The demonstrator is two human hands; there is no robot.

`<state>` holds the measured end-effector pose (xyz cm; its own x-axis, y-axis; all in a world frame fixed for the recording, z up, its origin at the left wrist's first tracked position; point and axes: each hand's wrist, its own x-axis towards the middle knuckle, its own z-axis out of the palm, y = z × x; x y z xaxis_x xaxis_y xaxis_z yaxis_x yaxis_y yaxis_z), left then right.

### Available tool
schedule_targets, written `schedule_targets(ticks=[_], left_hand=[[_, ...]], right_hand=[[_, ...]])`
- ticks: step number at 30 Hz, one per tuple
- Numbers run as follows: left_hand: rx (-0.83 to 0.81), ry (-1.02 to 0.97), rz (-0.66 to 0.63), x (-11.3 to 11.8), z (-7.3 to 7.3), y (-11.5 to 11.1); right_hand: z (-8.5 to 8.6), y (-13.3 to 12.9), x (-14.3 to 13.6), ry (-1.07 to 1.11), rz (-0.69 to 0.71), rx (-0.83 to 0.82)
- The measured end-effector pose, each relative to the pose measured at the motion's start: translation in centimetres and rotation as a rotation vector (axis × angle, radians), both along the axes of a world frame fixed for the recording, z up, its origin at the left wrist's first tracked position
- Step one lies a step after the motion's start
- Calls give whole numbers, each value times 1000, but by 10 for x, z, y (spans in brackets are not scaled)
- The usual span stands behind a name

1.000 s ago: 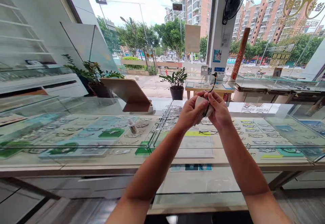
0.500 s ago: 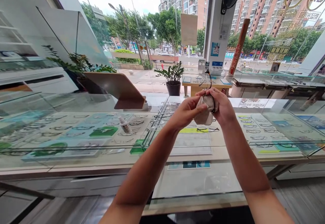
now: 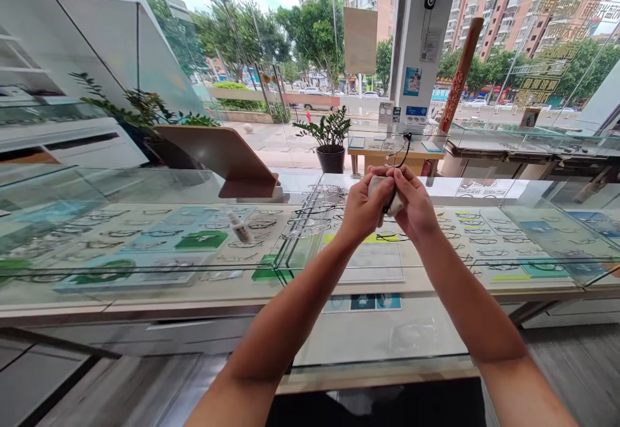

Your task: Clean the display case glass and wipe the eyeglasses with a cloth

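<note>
Above the glass display counter, my left hand (image 3: 364,206) has its fingers wrapped round a light grey cloth (image 3: 398,205). My right hand (image 3: 415,202) meets it, closed on the glasses (image 3: 407,148) and the same cloth. One dark, curved temple of the glasses sticks up above my fingertips. The fingers and cloth hide most of the frame and its lenses. Both hands touch each other, the thumbs pressed onto the cloth.
A small white bottle (image 3: 239,228) stands on the glass counter (image 3: 145,187), left of my hands. Rows of glasses lie inside. A brown stand-mounted panel (image 3: 217,152) is at the back left, a potted plant (image 3: 330,156) behind the counter.
The cloth, which hung spread below my fingers, is now bunched between my hands. My left hand has moved slightly right and closed further round it. The view has tilted down a little.
</note>
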<state>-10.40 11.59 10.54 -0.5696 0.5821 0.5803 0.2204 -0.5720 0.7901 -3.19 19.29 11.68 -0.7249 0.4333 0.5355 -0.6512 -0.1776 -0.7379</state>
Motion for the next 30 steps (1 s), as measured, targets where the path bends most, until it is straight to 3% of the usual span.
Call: schedule_targets(ticks=[3,6,12,15,22,30], left_hand=[[-29,26,49,-3,-12,4],[-127,40,14,-5,-32,0],[-374,0,-346,-7,-65,-30],[-419,-50,-414,-5,-72,-41],[-424,-125,-324,3,-77,-42],[-360,-45,-65,14,-73,-41]], right_hand=[[-15,6,2,-54,0,-56],[-33,10,12,-126,36,-128],[-71,6,34,-291,76,-226],[-81,3,35,-333,70,-248],[-87,-9,35,-335,74,-311],[-83,-17,40,-325,110,-335]])
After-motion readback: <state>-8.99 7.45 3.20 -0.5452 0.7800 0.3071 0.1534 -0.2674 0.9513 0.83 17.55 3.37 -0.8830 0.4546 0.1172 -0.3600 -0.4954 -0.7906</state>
